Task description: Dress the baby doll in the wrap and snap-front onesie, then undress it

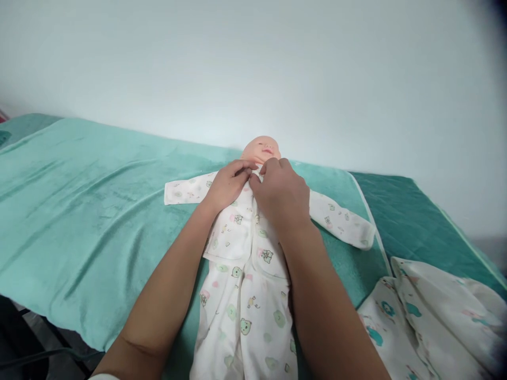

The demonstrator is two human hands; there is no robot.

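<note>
A baby doll [261, 146] lies on its back with its head toward the wall. It wears a white long-sleeved baby shirt [233, 237] with a small animal print, and matching trousers [245, 327]. My left hand [232, 184] rests on the chest, its fingertips closed on the shirt near the neckline. Opposite it, my right hand [282, 192] pinches the shirt's front edge just under the doll's chin. Both sleeves stretch out to the sides. My fingers partly hide the collar and its fastening.
A light green blanket [91, 211] covers the surface under the doll, with a darker green cloth [407, 216] at the right. White printed fabric [439, 316] lies bunched at the lower right. A pale wall [253, 68] rises behind. The blanket's front edge hangs down at the lower left.
</note>
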